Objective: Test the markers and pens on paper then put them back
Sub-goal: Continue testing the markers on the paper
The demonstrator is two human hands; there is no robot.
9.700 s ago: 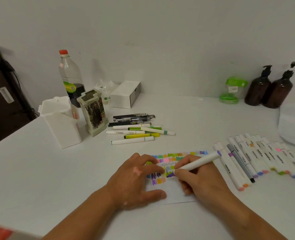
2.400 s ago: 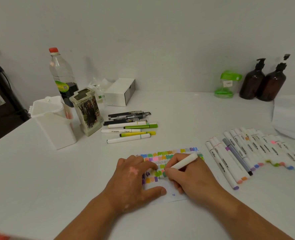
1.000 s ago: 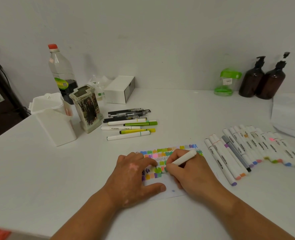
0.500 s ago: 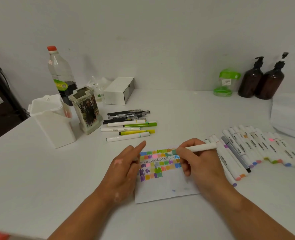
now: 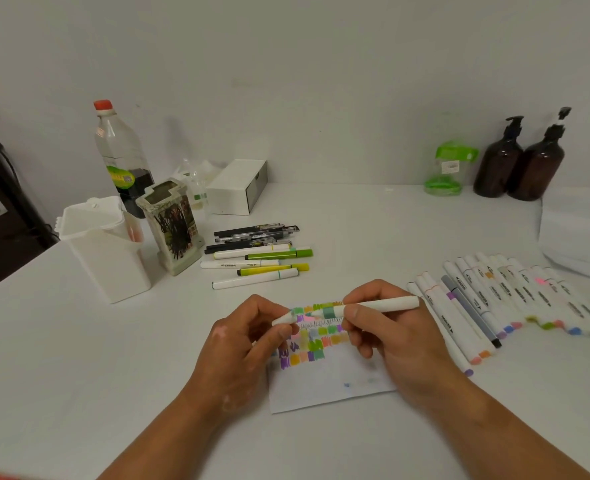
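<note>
My right hand point(image 5: 387, 330) grips a white marker point(image 5: 380, 304) with a green band, held level just above the paper point(image 5: 331, 382). My left hand point(image 5: 241, 344) pinches the marker's white cap point(image 5: 283, 319) right at the marker's tip. The paper lies between my hands, its upper half covered in coloured swatches. A row of white markers point(image 5: 515, 299) lies to the right. More markers and black pens point(image 5: 257, 252) lie behind the paper.
A white holder point(image 5: 106, 251) and a patterned pen holder point(image 5: 174, 226) stand at the left. A plastic bottle point(image 5: 120, 157) and a white box point(image 5: 238, 188) sit behind them. Two brown pump bottles point(image 5: 518, 161) and a green container point(image 5: 449, 168) stand at the back right.
My right hand lifted the marker off the paper and turned it level. My left hand left the paper and brought the cap up to the marker's tip.
</note>
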